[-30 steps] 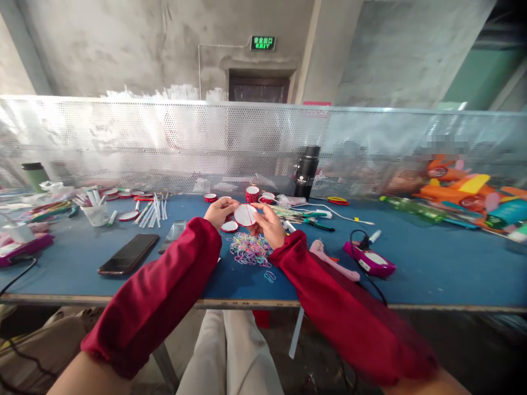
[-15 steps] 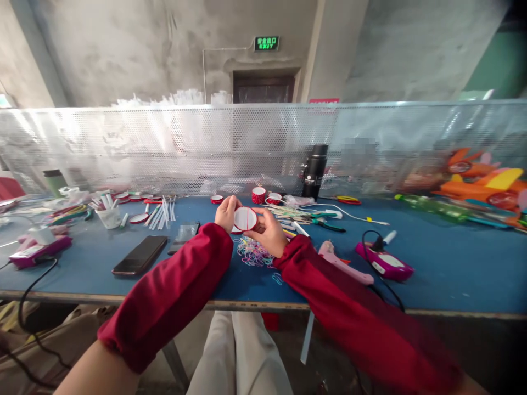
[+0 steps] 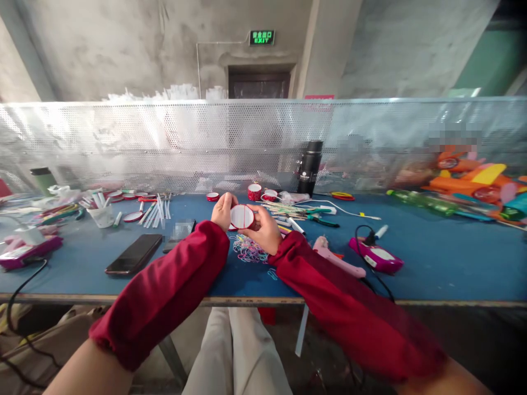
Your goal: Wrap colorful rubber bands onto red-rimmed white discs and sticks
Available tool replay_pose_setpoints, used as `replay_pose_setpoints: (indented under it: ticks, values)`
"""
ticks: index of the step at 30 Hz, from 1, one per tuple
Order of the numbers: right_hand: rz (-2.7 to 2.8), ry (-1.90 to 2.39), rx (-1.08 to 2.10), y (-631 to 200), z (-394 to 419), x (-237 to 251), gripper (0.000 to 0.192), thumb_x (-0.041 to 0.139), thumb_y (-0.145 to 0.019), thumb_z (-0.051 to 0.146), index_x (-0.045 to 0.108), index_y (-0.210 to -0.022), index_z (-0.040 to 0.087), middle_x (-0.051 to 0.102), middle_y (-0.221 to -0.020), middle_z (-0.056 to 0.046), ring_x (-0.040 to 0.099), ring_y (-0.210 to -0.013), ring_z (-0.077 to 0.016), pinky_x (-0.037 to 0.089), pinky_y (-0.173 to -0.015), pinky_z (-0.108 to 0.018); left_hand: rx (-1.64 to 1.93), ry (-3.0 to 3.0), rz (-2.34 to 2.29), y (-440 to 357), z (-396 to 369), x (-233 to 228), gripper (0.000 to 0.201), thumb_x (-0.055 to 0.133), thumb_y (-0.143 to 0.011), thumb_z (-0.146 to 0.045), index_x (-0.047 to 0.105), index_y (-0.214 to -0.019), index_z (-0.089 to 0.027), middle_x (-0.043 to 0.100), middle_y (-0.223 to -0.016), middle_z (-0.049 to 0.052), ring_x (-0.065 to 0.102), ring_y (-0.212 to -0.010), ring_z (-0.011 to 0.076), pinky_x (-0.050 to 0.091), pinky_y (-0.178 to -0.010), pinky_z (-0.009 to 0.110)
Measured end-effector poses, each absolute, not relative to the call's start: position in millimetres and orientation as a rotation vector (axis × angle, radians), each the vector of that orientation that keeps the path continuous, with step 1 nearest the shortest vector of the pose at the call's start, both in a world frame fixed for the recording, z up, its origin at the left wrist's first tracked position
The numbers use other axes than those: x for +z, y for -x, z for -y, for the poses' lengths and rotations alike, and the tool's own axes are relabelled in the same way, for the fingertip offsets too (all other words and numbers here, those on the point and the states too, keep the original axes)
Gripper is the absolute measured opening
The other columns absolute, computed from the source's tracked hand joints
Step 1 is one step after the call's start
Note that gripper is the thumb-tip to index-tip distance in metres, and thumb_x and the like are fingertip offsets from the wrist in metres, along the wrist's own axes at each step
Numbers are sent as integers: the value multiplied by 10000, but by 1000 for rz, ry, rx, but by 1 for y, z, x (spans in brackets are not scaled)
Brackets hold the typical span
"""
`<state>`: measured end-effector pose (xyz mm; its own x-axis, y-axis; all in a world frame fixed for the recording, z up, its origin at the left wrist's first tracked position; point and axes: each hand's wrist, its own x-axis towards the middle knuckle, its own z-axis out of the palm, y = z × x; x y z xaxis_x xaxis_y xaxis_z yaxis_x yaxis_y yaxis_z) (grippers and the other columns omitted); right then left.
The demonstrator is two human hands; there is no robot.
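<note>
Between my two hands is a small round piece with a white face, a red rim and a thin red line across the face. My left hand is closed at its left edge. On the opposite side my right hand grips the rim with thumb and fingers. Just below the hands lies a loose pile of pastel rubber bands on the blue table. Similar red-and-white round pieces stand behind, near the mesh screen.
A black phone and a white cup of pens are on the left. To the right lie a pink glue gun, green-handled pliers and a purple power strip. A black thermos stands at the back.
The whole view has shifted slightly. Both hands keep nearly the same hold on the round piece, whose red line now looks more upright.
</note>
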<state>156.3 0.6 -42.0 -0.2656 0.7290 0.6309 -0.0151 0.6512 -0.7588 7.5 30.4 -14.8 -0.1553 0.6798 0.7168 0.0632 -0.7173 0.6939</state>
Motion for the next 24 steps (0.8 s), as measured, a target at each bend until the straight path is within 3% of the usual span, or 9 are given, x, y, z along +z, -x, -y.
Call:
replay_pose_setpoints:
  ticks: [24]
  values:
    - [1746,577,789,-157,-4,-45,733,876,-630,334,461,-1228,245,711,-1010,-55,703,-883,-236,574,-765,-373,1961,-1673,-833,-8,-30,-14,518,353,-957,-605,462,-652,-201,458,-652,3,428,-615,124,411,-628,258]
